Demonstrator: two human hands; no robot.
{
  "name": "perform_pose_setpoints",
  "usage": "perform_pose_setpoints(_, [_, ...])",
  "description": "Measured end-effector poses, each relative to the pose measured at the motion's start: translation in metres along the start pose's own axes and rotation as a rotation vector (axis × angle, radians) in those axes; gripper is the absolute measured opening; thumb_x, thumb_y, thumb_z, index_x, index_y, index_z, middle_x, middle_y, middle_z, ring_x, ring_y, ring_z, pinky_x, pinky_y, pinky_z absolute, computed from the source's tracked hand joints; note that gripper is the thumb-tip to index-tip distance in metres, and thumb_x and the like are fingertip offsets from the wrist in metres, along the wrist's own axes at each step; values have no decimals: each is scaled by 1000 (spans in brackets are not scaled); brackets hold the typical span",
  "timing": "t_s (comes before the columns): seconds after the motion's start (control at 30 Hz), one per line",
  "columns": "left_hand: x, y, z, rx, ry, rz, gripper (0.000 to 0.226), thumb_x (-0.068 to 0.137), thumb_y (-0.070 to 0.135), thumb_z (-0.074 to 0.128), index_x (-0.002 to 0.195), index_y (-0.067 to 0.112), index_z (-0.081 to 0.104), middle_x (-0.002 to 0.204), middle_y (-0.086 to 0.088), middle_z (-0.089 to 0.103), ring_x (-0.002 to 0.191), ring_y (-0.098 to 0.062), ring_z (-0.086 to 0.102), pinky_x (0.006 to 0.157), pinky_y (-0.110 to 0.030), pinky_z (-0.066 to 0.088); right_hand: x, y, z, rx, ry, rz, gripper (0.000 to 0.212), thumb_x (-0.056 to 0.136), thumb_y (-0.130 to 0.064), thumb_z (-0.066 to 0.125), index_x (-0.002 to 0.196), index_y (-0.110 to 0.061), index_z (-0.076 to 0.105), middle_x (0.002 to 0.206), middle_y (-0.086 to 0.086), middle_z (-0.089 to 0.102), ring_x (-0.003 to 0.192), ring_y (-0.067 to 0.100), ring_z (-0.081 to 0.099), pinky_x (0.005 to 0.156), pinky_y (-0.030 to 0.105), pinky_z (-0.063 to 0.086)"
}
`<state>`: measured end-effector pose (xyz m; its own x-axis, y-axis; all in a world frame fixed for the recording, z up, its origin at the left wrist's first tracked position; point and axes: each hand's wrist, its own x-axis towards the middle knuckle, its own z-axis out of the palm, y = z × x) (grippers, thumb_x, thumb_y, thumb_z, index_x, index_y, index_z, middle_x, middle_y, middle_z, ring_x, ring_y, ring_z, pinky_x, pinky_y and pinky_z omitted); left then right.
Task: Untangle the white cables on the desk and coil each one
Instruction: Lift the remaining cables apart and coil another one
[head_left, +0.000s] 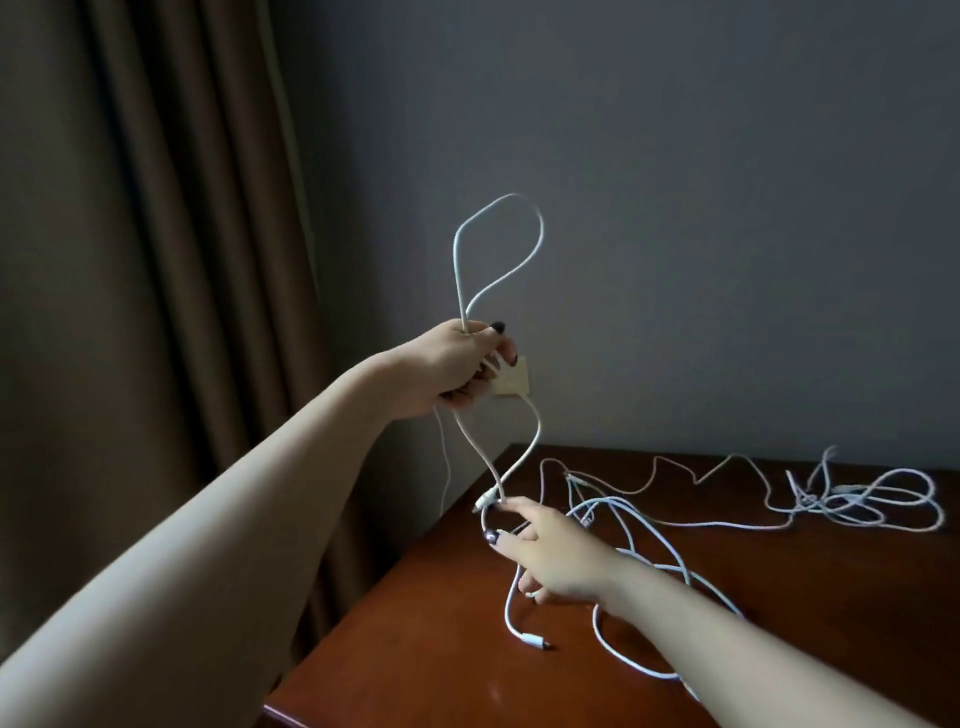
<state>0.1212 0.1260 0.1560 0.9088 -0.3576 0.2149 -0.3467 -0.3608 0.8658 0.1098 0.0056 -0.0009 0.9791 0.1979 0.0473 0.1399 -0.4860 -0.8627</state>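
My left hand (460, 366) is raised in front of the grey wall (675, 208), with its fingers (498, 345) curled tightly round a thin white cable (535, 244). Above my fist the cable stands up in a tall, narrow loop. Below it, two strands hang down and cross on the way to my right hand (550, 556).

That hand is lower, just over the near left corner of the dark reddish-brown wooden worktop (415, 649). Its index finger (519, 506) reaches up to where the strands meet beside a small white plug (483, 503), and the thumb sits just under it. The lower fingers curl round the same cable. From there the cable drops to the worktop and ends in a white connector (535, 640) lying flat.

More slack loops spread under my right forearm. A tangle of white cables (872, 499) lies well apart at the far right of the worktop, joined to the near loops by a long strand.

A beige wall plate (514, 382) shows behind my left fingers, and a brown pleated curtain (156, 260) hangs on the left.
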Motion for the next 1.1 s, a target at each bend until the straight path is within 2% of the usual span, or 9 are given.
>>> perform_pose_setpoints(0.1, [-4,-4,-4,9,-73,-27,39,105,27,30,79,10,54,61,-2,30,40,-7,26,38,-15,18,13,-1,4,115,83,31,48,96,-27,50,142,-28,35,76,1,54,59,14,55,46,20,43])
perform_pose_setpoints(0.27, [-5,-10,-2,138,-120,-19,32,103,14,28,96,12,60,61,-1,30,37,-6,26,37,-14,20,15,-8,-22,162,183,-39,21,95,6,41,94,14,60,68,8,55,46,10,51,42,16,38])
perform_pose_setpoints(0.33, [-3,-17,-1,272,-118,-51,32,100,5,27,110,11,56,59,-1,31,32,-4,26,35,-13,21,11,-17,-46,221,266,-111,24,93,10,43,76,2,59,67,10,57,42,5,55,43,15,41])
perform_pose_setpoints(0.5, [-5,-31,17,647,-149,-26,34,98,7,38,131,15,41,61,0,45,41,-8,39,37,-17,32,-10,-54,-96,-18,288,-383,27,83,11,60,79,-15,66,74,-3,67,67,2,64,69,11,52])
perform_pose_setpoints(0.6, [-11,-35,35,397,-176,84,21,98,5,37,111,18,46,58,3,39,36,-1,36,35,-9,30,-22,-86,-108,-163,198,-541,35,81,14,60,76,-21,64,77,-5,67,69,-2,62,75,14,50])
perform_pose_setpoints(0.7, [-13,-40,53,69,-182,89,13,101,13,40,105,13,53,55,1,32,35,-3,28,37,-14,29,-34,-103,-113,-297,122,-647,33,78,7,57,74,-25,65,83,2,71,79,15,68,79,31,55])
perform_pose_setpoints(0.83, [-2,-44,68,54,-87,174,29,103,17,37,85,19,60,59,-1,34,36,-4,28,38,-16,27,-37,-93,-118,-282,236,-655,37,82,12,52,80,-23,62,83,0,69,81,15,68,73,28,55])
perform_pose_setpoints(1.0, [1,-37,71,60,-50,199,34,103,16,37,71,14,46,37,11,38,32,-3,32,35,-14,27,-29,-45,-105,198,770,-390,28,91,9,40,87,-19,38,87,6,55,56,16,60,51,23,52])
perform_pose_setpoints(1.1, [2,-34,71,16,-37,215,38,104,17,35,67,16,42,43,6,34,33,-7,28,36,-13,23,-35,-19,-96,228,465,-198,26,92,9,43,90,-16,49,96,12,60,66,17,58,60,25,49])
